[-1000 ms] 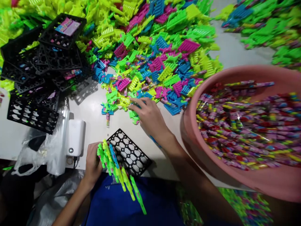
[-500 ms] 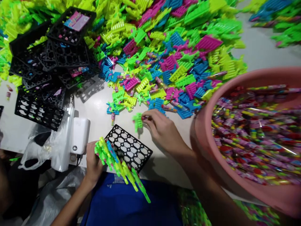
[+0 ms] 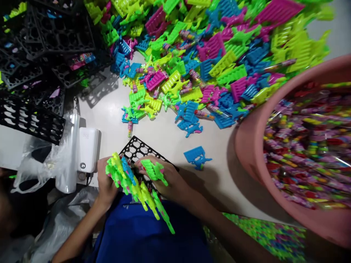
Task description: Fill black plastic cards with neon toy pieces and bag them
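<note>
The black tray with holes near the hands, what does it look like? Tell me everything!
The black tray is a flat plastic grid full of rounded holes, lying tilted like a diamond on the white table, near its front edge. Only its far corner shows clearly. The right hand, holding a green plastic toy, covers its middle, and the left hand grips a fan of green, yellow and blue toys over its near side. Its holes look empty.

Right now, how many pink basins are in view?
1: the pink basin sits at the right of the table, partly cut off by the picture edge, filled with wrapped candy sticks. Others could lie out of view.
</note>
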`<control>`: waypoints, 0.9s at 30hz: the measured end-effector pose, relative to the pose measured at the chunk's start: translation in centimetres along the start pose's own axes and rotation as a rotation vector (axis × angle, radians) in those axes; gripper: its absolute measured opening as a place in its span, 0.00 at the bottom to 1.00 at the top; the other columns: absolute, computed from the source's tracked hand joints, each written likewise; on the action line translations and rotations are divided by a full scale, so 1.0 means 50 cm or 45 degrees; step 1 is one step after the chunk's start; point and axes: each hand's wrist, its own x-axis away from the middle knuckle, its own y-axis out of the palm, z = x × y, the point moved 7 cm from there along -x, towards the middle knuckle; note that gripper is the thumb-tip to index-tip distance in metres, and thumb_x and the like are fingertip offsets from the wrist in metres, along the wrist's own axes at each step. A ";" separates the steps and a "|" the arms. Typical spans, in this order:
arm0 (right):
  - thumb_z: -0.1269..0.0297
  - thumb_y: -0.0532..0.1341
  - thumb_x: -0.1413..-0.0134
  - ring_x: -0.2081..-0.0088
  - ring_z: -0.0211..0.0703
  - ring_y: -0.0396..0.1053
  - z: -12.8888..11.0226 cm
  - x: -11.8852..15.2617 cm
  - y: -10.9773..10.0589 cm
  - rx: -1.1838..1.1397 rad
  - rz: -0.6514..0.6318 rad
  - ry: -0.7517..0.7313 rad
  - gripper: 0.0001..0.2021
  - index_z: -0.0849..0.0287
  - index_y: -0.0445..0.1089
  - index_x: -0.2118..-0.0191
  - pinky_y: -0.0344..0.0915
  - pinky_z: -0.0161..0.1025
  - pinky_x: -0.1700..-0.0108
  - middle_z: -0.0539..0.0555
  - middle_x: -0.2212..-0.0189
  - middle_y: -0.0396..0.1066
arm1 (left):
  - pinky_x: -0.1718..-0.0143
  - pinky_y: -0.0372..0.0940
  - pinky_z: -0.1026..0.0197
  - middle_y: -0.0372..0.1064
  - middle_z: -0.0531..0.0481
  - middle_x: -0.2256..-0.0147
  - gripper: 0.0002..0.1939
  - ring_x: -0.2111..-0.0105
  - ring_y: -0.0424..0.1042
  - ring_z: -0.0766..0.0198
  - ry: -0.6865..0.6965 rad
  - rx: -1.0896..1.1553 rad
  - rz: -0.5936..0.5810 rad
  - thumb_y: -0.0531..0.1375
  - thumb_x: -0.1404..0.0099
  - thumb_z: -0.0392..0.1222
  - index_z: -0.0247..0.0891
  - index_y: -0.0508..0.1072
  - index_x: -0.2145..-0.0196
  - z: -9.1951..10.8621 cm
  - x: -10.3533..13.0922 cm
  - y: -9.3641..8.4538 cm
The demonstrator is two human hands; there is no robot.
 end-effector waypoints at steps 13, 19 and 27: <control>0.73 0.53 0.24 0.55 0.52 0.75 -0.031 -0.010 0.017 0.563 -0.204 -0.288 0.08 0.58 0.67 0.49 0.75 0.47 0.51 0.60 0.58 0.77 | 0.53 0.74 0.47 0.78 0.44 0.52 0.17 0.53 0.77 0.49 0.053 0.016 -0.053 0.61 0.26 0.50 0.45 0.75 0.43 0.039 -0.006 -0.003; 0.73 0.52 0.23 0.55 0.52 0.76 -0.031 -0.011 0.024 0.675 -0.189 -0.397 0.09 0.60 0.70 0.50 0.73 0.46 0.50 0.60 0.59 0.78 | 0.52 0.71 0.50 0.77 0.46 0.53 0.16 0.53 0.75 0.52 0.109 0.018 -0.014 0.60 0.23 0.52 0.45 0.75 0.44 0.041 -0.007 -0.003; 0.74 0.52 0.23 0.49 0.47 0.77 -0.022 -0.118 -0.023 0.456 -0.386 -0.012 0.14 0.57 0.72 0.46 0.73 0.41 0.48 0.57 0.50 0.78 | 0.54 0.73 0.49 0.76 0.43 0.54 0.14 0.54 0.74 0.49 0.134 -0.024 -0.010 0.59 0.23 0.46 0.44 0.76 0.45 0.039 -0.008 0.003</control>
